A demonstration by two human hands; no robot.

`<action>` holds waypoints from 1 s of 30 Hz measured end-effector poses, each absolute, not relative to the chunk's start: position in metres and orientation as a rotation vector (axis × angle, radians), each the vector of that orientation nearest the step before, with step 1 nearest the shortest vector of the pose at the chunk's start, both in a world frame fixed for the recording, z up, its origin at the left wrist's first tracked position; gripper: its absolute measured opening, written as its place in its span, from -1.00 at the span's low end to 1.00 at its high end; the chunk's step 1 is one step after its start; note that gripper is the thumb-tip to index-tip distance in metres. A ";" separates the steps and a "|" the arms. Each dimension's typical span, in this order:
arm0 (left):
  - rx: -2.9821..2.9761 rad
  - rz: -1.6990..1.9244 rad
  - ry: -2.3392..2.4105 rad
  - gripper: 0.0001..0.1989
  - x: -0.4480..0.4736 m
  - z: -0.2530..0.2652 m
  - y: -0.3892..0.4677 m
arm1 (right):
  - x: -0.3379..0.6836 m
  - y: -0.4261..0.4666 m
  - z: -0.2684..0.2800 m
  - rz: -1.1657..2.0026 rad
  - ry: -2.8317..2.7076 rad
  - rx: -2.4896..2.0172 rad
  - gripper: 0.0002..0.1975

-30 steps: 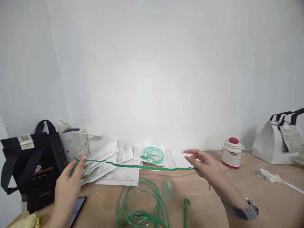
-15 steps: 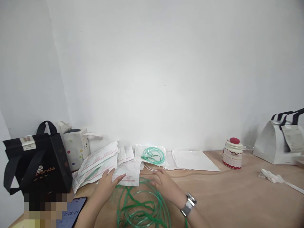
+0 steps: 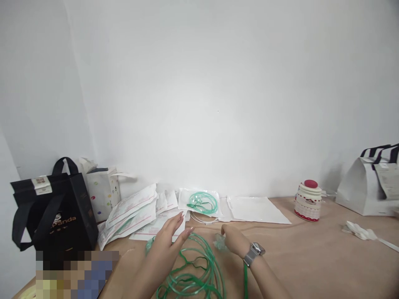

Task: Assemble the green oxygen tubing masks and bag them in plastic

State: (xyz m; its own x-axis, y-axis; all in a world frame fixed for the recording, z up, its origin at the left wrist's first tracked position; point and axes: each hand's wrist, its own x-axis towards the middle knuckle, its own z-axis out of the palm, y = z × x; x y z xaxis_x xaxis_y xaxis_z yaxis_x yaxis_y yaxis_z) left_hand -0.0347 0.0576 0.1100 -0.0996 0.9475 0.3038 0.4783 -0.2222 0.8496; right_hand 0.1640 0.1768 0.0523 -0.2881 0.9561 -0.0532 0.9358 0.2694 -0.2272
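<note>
black bag — "Panda", beginning hidden | white pouches — print illegible

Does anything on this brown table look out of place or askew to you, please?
Slightly: flat green straps lie twisted across the coiled translucent green tubing, looking tangled, and the white printed packets at left overlap unevenly. I see no spill.

"From where is the scene viewed?"
"From the person's head; the lens is aimed forward and slightly down."
"What is faced?"
"The wall, by which the upper half is filled; the table is caught low."
"And the hands?"
"Left hand and right hand are seen near, from behind."
</note>
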 end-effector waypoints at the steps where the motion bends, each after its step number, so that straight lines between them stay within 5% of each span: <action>1: 1.664 1.302 1.536 -0.43 -0.034 0.110 0.056 | 0.166 0.177 0.053 0.333 -2.424 -1.818 -0.78; 14: 1.712 1.229 1.662 -0.69 -0.039 0.128 0.047 | 0.154 0.162 0.069 0.499 -2.273 -1.487 -0.92; 24: 1.162 1.291 1.255 -0.10 -0.017 0.122 0.045 | 0.118 0.084 0.116 0.852 -2.054 -0.600 -0.79; 27: 1.147 1.421 1.263 -0.24 -0.025 0.129 0.045 | 0.113 0.070 0.120 1.204 -2.022 -0.395 -0.65; 30: 1.148 1.456 1.387 -0.39 -0.044 0.132 0.048 | 0.109 0.073 0.117 1.472 -1.903 -0.322 -0.74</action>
State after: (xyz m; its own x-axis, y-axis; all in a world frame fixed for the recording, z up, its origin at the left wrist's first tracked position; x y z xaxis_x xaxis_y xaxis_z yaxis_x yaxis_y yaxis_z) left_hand -0.0440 0.0478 0.1322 -0.2651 0.9607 0.0828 0.0360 -0.0760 0.9965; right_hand 0.1091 0.0729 0.1173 -0.7247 0.5798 0.3724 -0.2146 0.3236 -0.9215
